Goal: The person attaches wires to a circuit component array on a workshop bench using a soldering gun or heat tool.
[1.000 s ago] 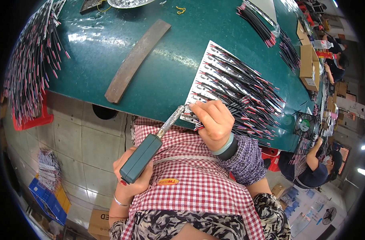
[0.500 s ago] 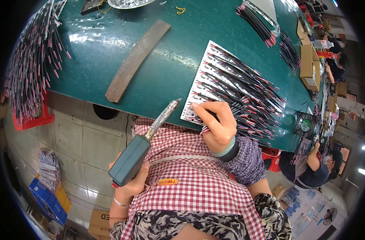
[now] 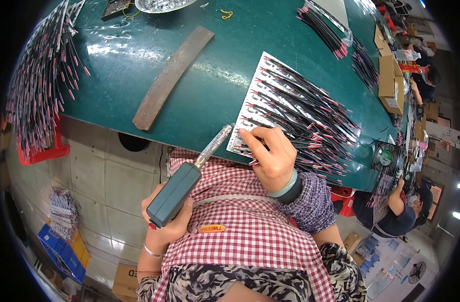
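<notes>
My left hand (image 3: pixel 172 214) is closed around the dark green body of a soldering iron (image 3: pixel 175 194). Its crusted silver barrel points up and right, with the tip at the left edge of a white circuit board panel (image 3: pixel 237 144). Rows of black wires (image 3: pixel 310 113) with red and white ends lie across that panel and trail off to the right. My right hand (image 3: pixel 274 158) rests over the panel's near left corner. Its thumb and index finger are pinched at a wire end beside the iron's tip; the fingers mostly cover that wire.
A long rusty metal bar (image 3: pixel 174 78) lies on the green table (image 3: pixel 114 70). Finished-looking wired panels (image 3: pixel 43 85) hang over the left edge above a red stool (image 3: pixel 43 151). Wire bundles (image 3: pixel 323 32) and a cardboard box (image 3: pixel 391 85) stand at right, near a co-worker (image 3: pixel 391 211).
The soldering iron has moved right and slightly up with my left hand, bringing its tip to the panel's edge. My right hand has shifted slightly left, still pinching.
</notes>
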A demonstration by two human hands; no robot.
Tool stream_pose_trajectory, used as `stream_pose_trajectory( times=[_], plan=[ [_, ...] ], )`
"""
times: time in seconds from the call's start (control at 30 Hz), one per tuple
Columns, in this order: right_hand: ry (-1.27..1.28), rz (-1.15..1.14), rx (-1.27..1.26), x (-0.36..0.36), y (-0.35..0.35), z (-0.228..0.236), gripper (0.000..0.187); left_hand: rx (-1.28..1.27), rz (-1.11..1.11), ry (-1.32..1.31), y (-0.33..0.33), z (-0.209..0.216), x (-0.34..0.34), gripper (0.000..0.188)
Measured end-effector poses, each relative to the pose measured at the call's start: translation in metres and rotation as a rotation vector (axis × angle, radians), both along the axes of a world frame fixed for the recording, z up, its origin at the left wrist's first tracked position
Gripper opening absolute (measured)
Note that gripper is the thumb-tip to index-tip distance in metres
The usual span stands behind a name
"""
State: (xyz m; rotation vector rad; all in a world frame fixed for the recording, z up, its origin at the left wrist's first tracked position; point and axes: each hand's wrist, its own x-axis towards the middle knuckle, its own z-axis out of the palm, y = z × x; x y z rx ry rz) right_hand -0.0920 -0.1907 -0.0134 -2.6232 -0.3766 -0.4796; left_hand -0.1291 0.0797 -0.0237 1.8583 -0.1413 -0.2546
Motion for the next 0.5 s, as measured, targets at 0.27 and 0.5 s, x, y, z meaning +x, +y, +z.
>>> stream_pose_trajectory(
  times=[0.27,0.5],
  plan=[
    [0.022,-0.003,0.004,0.002,0.004,0.002,0.052,0.065,-0.067,-0.088,-0.004,0.001,0.007,0.021],
    [0.051,0.005,0.007,0.005,0.002,0.002,0.050,0.169,-0.188,-0.237,-0.001,0.002,0.013,0.021]
  ],
)
